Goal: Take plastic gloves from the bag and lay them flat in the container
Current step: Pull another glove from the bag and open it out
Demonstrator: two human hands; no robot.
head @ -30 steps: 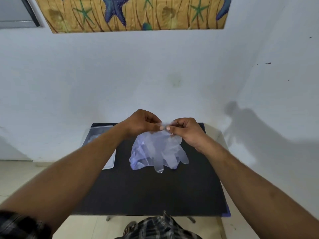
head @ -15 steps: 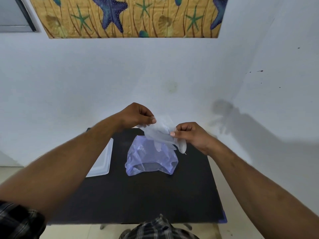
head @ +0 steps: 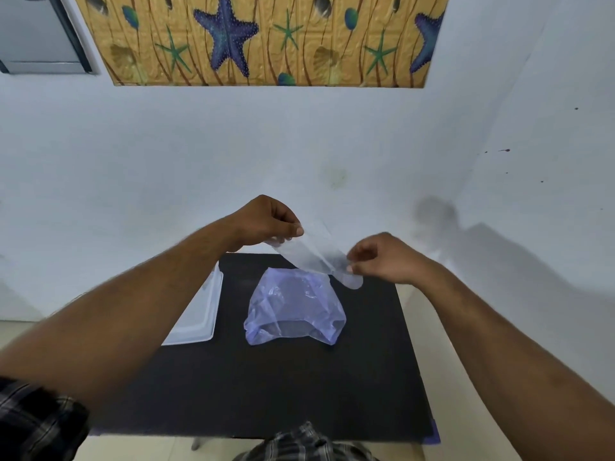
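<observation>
A clear plastic glove (head: 312, 252) is stretched in the air between my two hands, above the far part of the black table (head: 266, 387). My left hand (head: 266, 222) pinches its upper left end. My right hand (head: 382, 259) pinches it near the lower right end, and a glove fingertip pokes out below that grip. Beneath the glove lies the bluish translucent bag (head: 294, 307), crumpled on the table's middle. The clear shallow container (head: 199, 314) sits at the table's left edge, partly hidden behind my left forearm.
A pale wall stands right behind the table, and another wall closes in on the right. A starfish-patterned panel (head: 266, 38) hangs high on the back wall. Tiled floor shows to the left and right of the table.
The glove has been lifted out of the bag and pulled taut between the hands. My hands have moved apart and the left one has risen. The bag has slumped flat.
</observation>
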